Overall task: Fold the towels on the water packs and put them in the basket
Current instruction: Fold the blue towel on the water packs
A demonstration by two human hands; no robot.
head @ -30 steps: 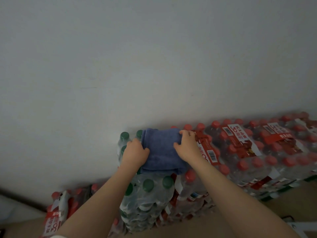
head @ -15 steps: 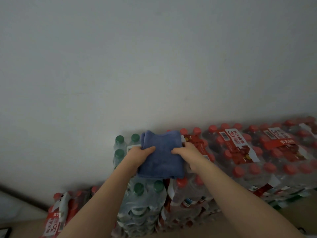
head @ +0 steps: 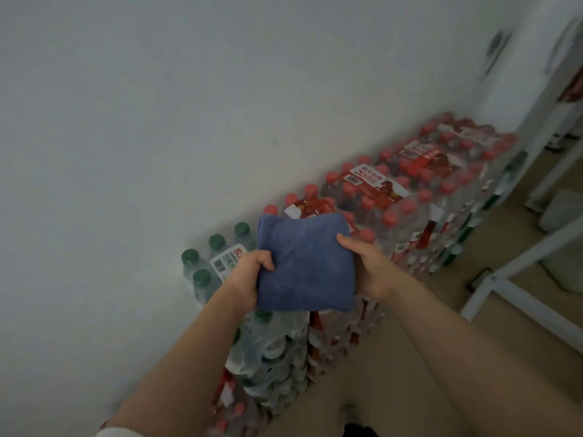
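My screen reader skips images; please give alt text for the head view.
Both hands, left and right, hold a folded blue towel above shrink-wrapped water packs stacked along a white wall.

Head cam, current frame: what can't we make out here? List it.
- Basket: not in the head view at all, so the drop spot is unknown.
- Blue towel: its underside and the fingers of the left hand and right hand beneath it are hidden by the cloth.
- Labels on the red-capped water packs: motion blur, unreadable.
- White frame at right: cut off by the edge.
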